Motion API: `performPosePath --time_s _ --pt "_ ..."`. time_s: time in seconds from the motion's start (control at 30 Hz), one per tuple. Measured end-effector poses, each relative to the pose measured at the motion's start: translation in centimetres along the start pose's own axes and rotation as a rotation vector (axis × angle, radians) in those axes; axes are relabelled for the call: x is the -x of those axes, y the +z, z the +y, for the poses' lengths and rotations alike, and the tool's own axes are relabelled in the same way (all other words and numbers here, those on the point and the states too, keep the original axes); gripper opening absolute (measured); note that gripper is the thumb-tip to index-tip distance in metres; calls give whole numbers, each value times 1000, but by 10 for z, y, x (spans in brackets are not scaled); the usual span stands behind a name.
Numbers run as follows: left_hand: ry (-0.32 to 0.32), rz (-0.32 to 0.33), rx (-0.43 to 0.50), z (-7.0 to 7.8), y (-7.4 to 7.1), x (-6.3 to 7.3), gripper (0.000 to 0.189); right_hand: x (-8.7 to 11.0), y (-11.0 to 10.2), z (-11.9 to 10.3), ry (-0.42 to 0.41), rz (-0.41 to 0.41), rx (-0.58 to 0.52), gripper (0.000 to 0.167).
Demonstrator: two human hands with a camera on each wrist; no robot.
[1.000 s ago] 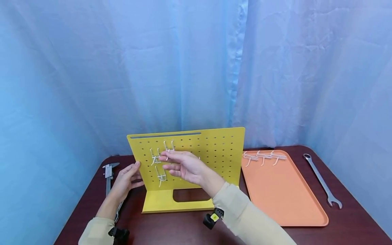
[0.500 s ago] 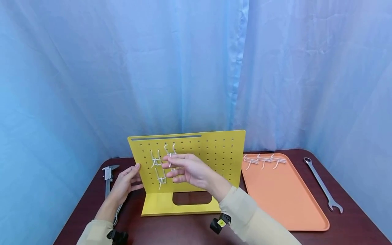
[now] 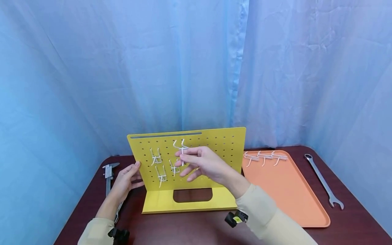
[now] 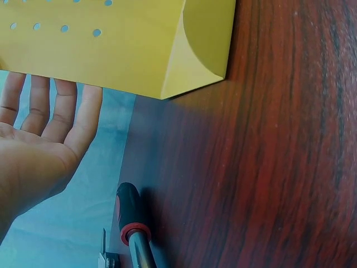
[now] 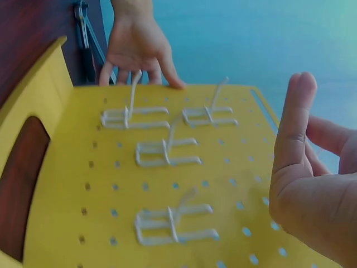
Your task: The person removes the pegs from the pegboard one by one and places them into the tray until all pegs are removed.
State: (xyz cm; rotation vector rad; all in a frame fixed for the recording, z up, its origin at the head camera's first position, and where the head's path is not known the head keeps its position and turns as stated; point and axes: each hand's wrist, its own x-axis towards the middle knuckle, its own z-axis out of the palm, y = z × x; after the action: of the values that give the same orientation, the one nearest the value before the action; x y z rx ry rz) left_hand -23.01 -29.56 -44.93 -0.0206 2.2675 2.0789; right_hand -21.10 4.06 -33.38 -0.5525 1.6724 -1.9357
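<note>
A yellow pegboard (image 3: 208,177) stands upright on its base. My left hand (image 3: 127,178) holds its left edge; in the left wrist view, that hand's fingers (image 4: 64,109) reach behind the board. My right hand (image 3: 205,163) pinches a white pegboard hook (image 3: 182,148) between thumb and fingers, in front of the board with its two prongs upward. Other white hooks hang on the board: an upper-left hook (image 3: 156,158), a lower-left hook (image 3: 161,176) and a third hook (image 3: 174,169). The right wrist view also shows a blurred hook (image 5: 173,226) that the right hand covers in the head view.
On the right, an orange tray (image 3: 284,197) bears three white hooks (image 3: 264,157) along its far end. A combination wrench (image 3: 321,180) lies beyond it. At left are a caliper (image 3: 108,173) and a tool with a black-and-red handle (image 4: 131,209). Curtains hang behind the table.
My right hand has moved right along the board, carrying the pinched hook with it, and the third hanging hook has come into view. My left hand stays at the board's left edge.
</note>
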Motion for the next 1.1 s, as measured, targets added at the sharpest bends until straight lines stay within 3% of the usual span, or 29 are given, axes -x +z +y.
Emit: performPosePath --time_s 0.27,0.47,0.8,1.1 --pt "0 16 -10 1 -1 2 41 28 -31 -12 -64 17 193 50" --pt "1 10 -1 0 -1 3 39 49 -57 -21 -109 92 248 47" --pt "14 6 4 -1 -2 3 39 80 -92 -39 -256 245 250 43" --pt "16 -4 1 1 -1 4 40 102 -124 -39 -463 354 146 29"
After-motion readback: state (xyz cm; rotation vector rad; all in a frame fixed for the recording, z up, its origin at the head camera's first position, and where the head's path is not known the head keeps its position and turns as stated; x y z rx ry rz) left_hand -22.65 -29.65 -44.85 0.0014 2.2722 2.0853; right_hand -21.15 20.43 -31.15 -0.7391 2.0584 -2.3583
